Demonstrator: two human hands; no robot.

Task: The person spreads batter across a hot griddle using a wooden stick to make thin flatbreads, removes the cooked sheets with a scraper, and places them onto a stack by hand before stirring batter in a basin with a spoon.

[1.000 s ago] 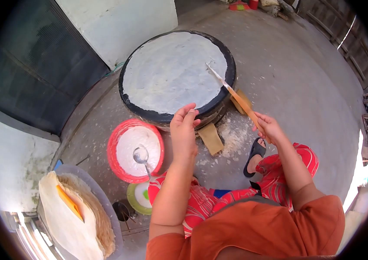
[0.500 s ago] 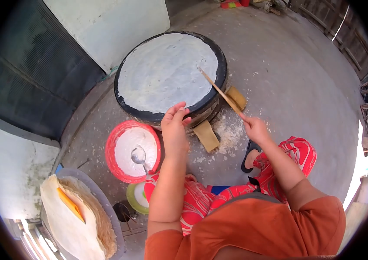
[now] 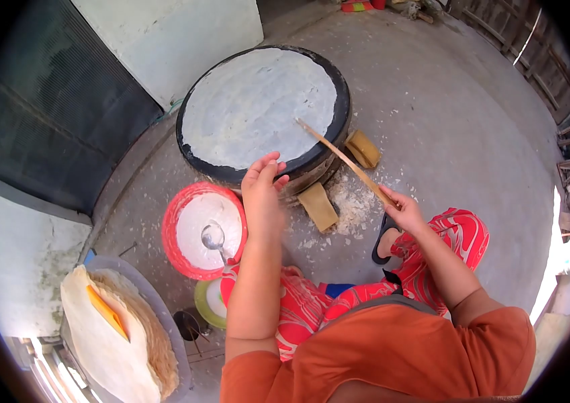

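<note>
Wide flr (image 3: 459,141), stick (image 3: 345,158) o/ griddle rim (image 3: 343,94)

Dark ridged panel (image 3: 63,101) beside pale wall (image 3: 177,47); grey floor (image 3: 459,148); brown wooden boards (image 3: 533,60) at upper right.

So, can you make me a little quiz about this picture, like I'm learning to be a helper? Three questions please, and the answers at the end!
1. What rests in the white mixture inside the red bowl?

2. True or false: the left grip is holding the wooden stick.

3. What colour is the edge of the big round plate?
A) green
B) black
C) orange

Key:
1. A metal spoon.
2. False. The right grip is holding it.
3. B, black.
</note>
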